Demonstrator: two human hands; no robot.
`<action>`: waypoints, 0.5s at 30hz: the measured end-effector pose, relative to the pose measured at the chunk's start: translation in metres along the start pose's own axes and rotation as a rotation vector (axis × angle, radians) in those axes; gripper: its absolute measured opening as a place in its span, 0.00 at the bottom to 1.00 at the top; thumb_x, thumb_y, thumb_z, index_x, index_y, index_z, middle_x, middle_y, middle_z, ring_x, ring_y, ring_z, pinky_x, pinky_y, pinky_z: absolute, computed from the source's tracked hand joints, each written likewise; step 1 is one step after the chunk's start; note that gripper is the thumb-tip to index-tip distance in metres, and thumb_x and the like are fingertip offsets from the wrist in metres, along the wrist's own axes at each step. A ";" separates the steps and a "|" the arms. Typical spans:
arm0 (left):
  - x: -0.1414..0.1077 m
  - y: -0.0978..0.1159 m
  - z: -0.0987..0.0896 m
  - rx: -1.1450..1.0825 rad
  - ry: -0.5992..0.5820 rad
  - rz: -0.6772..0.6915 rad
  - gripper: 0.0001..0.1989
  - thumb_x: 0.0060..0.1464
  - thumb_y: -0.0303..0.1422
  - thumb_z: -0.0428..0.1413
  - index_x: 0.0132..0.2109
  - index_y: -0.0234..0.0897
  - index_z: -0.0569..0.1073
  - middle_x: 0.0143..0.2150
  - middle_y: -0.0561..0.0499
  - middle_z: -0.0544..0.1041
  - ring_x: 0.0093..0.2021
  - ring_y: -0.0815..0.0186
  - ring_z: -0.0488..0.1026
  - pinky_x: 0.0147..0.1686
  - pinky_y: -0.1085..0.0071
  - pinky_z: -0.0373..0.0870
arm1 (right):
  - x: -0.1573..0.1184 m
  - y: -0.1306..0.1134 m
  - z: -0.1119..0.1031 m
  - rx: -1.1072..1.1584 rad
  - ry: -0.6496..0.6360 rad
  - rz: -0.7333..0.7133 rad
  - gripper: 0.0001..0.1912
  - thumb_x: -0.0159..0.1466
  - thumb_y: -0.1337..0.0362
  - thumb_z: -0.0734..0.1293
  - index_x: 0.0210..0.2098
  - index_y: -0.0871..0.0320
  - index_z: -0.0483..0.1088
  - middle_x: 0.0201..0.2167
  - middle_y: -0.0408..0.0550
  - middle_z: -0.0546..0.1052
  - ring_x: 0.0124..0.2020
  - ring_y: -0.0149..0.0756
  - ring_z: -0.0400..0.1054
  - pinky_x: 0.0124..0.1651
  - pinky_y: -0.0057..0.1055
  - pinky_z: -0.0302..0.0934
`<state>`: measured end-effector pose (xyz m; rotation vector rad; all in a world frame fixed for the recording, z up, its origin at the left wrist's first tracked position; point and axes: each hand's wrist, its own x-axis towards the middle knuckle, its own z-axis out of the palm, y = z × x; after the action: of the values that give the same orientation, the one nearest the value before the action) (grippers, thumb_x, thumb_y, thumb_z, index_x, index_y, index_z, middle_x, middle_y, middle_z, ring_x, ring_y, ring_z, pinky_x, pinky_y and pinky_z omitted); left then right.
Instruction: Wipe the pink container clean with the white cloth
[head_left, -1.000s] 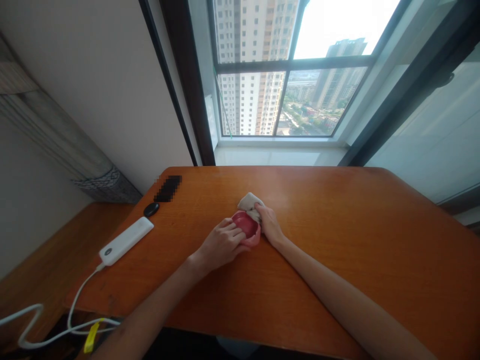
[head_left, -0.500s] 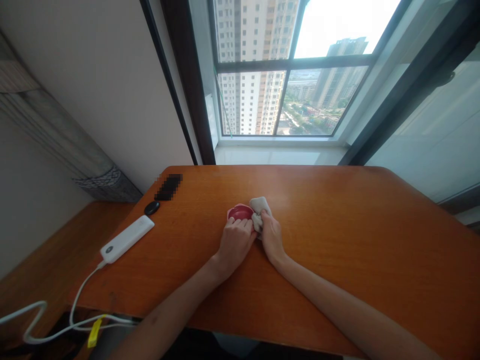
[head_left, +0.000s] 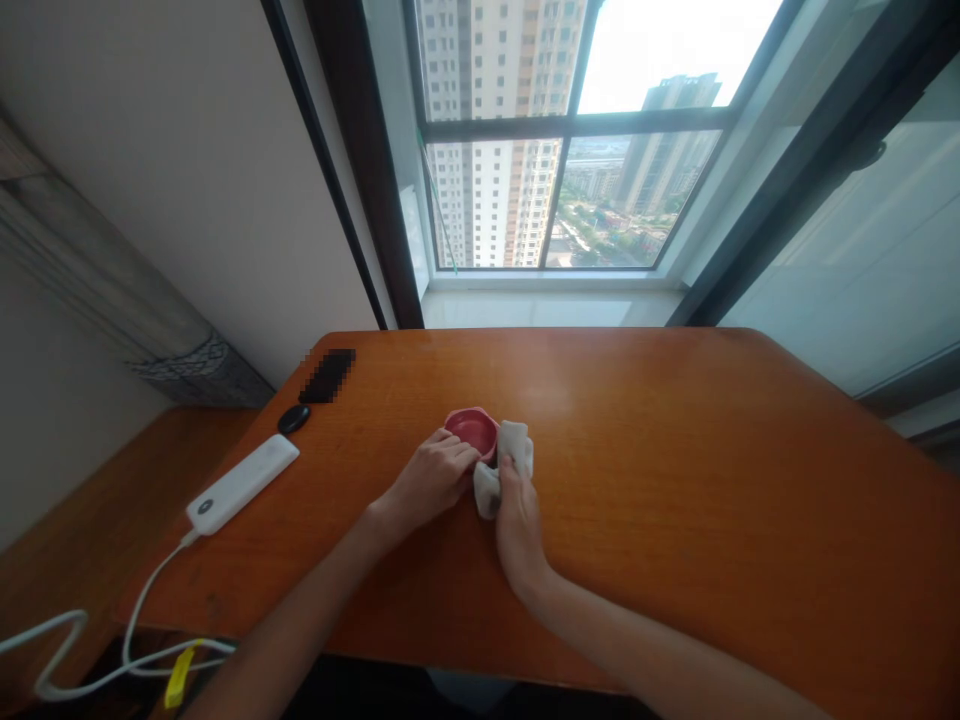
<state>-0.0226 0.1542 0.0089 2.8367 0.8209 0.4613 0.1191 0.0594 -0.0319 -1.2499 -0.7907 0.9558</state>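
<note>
A small round dish [head_left: 475, 430], pink-red with a wavy rim, is tilted a little near the middle of the brown table. My left hand [head_left: 436, 472] has its fingers closed on the dish's near left rim. On the dish's right side is a crumpled white cloth [head_left: 514, 442], and my right hand [head_left: 520, 520] grips it with the thumb side up. Part of the cloth hangs down between my two hands.
To the left on the wooden table [head_left: 660, 460] lie a white power strip [head_left: 244, 484] with a cable, a black round object [head_left: 294, 419] and a blurred dark rectangle [head_left: 328, 376]. A window [head_left: 570, 200] stands beyond the far edge.
My left hand has shifted left and down along the dish, uncovering more of its inside. My right hand and the cloth have moved down, and more cloth shows between the hands.
</note>
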 end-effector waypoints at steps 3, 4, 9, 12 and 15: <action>0.003 0.014 0.013 -0.011 0.043 -0.112 0.08 0.69 0.26 0.54 0.39 0.40 0.73 0.38 0.47 0.82 0.39 0.55 0.78 0.48 0.58 0.71 | -0.015 -0.004 0.014 0.041 0.131 0.018 0.24 0.74 0.40 0.66 0.57 0.48 0.79 0.55 0.51 0.83 0.69 0.50 0.69 0.68 0.43 0.64; 0.003 0.017 0.014 -0.021 0.043 -0.140 0.08 0.70 0.26 0.53 0.39 0.40 0.72 0.39 0.46 0.82 0.39 0.55 0.78 0.48 0.57 0.71 | -0.018 -0.006 0.016 0.055 0.142 0.040 0.24 0.73 0.40 0.67 0.56 0.49 0.80 0.56 0.51 0.83 0.70 0.51 0.69 0.70 0.43 0.63; 0.001 0.013 0.005 -0.121 -0.076 -0.079 0.08 0.63 0.28 0.57 0.49 0.37 0.74 0.48 0.41 0.83 0.48 0.50 0.80 0.55 0.53 0.72 | -0.032 -0.014 0.009 0.299 0.118 0.238 0.25 0.68 0.41 0.72 0.52 0.52 0.83 0.57 0.51 0.85 0.68 0.55 0.73 0.71 0.47 0.65; -0.004 0.002 0.001 -0.148 -0.136 -0.037 0.31 0.53 0.22 0.55 0.64 0.35 0.73 0.62 0.37 0.81 0.61 0.47 0.78 0.64 0.52 0.71 | -0.050 -0.019 -0.002 0.527 0.051 0.438 0.26 0.65 0.41 0.74 0.51 0.54 0.83 0.52 0.52 0.88 0.61 0.58 0.79 0.63 0.51 0.73; -0.004 -0.001 -0.001 -0.137 -0.159 -0.043 0.40 0.51 0.20 0.51 0.72 0.34 0.69 0.71 0.37 0.77 0.67 0.48 0.75 0.69 0.52 0.69 | -0.068 -0.024 -0.017 0.642 -0.039 0.652 0.23 0.63 0.43 0.76 0.45 0.55 0.85 0.38 0.53 0.89 0.51 0.59 0.84 0.54 0.50 0.78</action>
<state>-0.0270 0.1534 0.0089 2.6837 0.7857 0.2705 0.1100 -0.0110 -0.0102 -0.9139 -0.0476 1.6055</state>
